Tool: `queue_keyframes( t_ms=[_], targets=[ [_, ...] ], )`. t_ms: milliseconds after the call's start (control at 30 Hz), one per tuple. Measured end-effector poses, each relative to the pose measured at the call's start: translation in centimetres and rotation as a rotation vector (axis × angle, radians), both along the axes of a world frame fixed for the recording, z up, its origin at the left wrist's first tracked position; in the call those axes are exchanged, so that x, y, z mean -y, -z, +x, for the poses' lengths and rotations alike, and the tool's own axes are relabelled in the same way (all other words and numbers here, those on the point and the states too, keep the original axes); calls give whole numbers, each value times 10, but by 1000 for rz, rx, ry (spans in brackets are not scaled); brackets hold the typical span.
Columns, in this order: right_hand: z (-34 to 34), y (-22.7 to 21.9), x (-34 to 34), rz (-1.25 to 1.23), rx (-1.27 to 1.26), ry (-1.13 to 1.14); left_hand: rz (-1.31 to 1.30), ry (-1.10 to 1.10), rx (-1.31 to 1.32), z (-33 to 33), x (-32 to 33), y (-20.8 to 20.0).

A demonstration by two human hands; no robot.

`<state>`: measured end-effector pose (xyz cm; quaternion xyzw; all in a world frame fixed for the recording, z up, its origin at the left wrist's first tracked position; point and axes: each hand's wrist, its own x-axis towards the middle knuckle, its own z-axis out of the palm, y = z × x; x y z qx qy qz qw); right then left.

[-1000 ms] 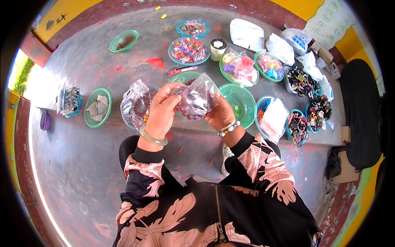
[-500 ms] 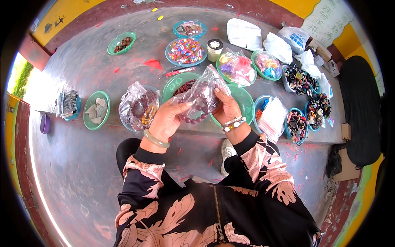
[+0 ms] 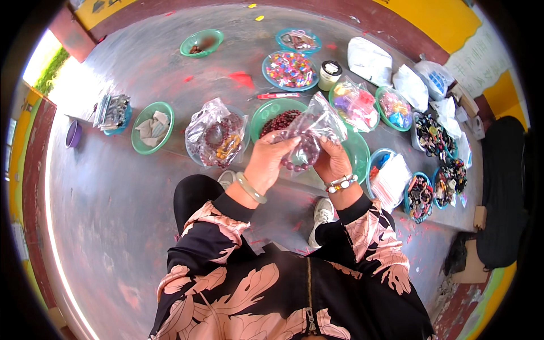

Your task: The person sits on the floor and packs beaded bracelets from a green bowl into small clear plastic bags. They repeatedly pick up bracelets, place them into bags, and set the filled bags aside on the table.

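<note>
A clear plastic bag (image 3: 322,120) with a dark red bead bracelet (image 3: 300,161) inside is stretched between my two hands. My left hand (image 3: 268,161) pinches its left side between thumb and fingers. On its other side, my right hand (image 3: 334,163) grips the bag near the upper edge. Behind the bag stands a green basin (image 3: 262,118) of dark red beaded bracelets (image 3: 280,121); a second green basin (image 3: 358,152) is partly hidden by my right hand. Left of them, a bowl holds bagged bracelets (image 3: 218,136), some dark and some yellow.
Colourful wrapped pieces (image 3: 290,69) fill a blue basin beyond a red marker (image 3: 277,96) and a lidded cup (image 3: 330,75). To the right are clear packets (image 3: 391,181), baskets of dark hair ties (image 3: 420,198) and white bags (image 3: 369,61). A green basin (image 3: 161,107) with cloths lies left.
The view has shifted, so the surroundings sit further right. My hands have drawn the bag lower and closer together, and the bracelet now hangs bunched in the bag's lower part.
</note>
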<state>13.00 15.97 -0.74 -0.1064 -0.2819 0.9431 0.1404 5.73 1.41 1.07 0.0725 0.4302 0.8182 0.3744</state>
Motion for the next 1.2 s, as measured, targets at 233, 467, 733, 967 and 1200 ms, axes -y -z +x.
queue_keyframes(
  t_ms=[233, 467, 733, 967, 1200],
  targets=[
    [-2, -7, -8, 99, 134, 58, -40, 79, -20, 4, 7, 2],
    [-2, -3, -10, 133, 217, -144, -155, 286, -171, -12, 25, -6],
    [-8, 9, 10, 257, 284, -150, -102, 253, 51, -10, 31, 27],
    [-17, 12, 9, 521, 427, -256, -103, 26, 150, -29, 50, 37],
    [-17, 16, 3, 458, 457, -295, -1, -424, 187, -95, 71, 56]
  ],
)
